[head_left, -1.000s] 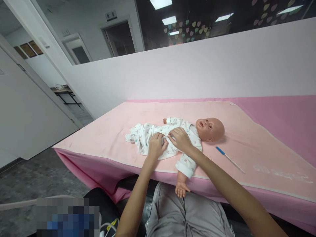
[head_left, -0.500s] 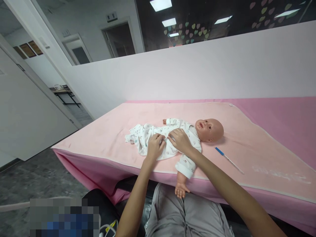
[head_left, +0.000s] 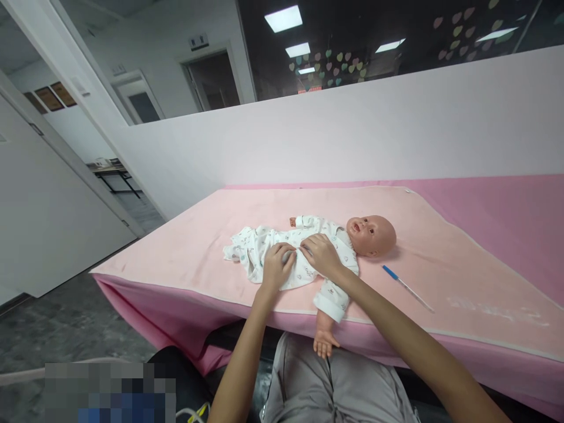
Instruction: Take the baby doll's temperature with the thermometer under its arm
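Note:
A baby doll lies on its back on the peach mat, its head toward the right. It wears a white printed romper, with the near sleeve reaching over the table's front edge. My left hand pinches the romper's cloth at the belly. Close beside it, my right hand has its fingers closed on the same cloth at the front. The fingertips of both hands almost meet; whatever fastening lies between them is too small to make out.
A thin stick with a blue end lies right of the doll on the peach mat. Pink cloth covers the table beneath. A white wall with a dark window stands behind. A door is at the left.
The view has tilted up slightly, so everything sits a little lower. Both hands stay at the romper's front, with barely any movement of the fingers.

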### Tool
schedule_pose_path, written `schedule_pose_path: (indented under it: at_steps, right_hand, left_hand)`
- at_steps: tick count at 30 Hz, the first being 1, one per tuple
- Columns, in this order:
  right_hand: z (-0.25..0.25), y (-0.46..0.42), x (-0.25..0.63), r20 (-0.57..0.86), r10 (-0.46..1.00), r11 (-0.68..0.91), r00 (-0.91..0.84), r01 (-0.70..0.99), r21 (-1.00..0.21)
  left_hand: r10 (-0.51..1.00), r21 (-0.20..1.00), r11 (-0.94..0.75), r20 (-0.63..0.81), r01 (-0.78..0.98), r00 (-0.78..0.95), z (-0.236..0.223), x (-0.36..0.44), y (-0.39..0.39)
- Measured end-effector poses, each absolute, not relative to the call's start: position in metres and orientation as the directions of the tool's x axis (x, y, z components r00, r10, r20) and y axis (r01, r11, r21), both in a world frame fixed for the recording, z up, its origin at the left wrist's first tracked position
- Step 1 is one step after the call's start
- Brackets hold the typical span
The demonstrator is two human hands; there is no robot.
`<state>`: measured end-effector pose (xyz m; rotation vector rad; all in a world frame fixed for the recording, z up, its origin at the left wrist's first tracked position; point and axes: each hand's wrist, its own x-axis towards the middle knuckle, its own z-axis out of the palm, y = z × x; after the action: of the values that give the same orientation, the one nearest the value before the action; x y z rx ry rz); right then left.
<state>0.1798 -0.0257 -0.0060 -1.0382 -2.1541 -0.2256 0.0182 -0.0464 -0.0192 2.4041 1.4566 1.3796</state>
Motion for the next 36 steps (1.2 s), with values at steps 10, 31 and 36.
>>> schedule_pose_path:
  at_steps: [10, 31, 36]
  right_hand:
    - [-0.020, -0.123, 0.269, 0.760, 0.650, 0.209, -0.007, 0.963, -0.171]
    - [0.038, -0.151, 0.335, 0.345, 0.881, -0.014, 0.323, 0.747, -0.664]
    - [0.036, -0.149, 0.336, 0.190, 0.955, -0.030, 0.228, 0.711, -0.703]
  left_hand:
    - [0.770, 0.414, -0.513, 0.609, 0.752, 0.189, -0.015, 0.018, -0.045]
    - [0.929, 0.628, -0.353, 0.326, 0.694, 0.177, 0.011, 0.076, 0.048]
    - [0.932, 0.645, -0.340, 0.326, 0.684, 0.156, 0.012, 0.074, 0.044]
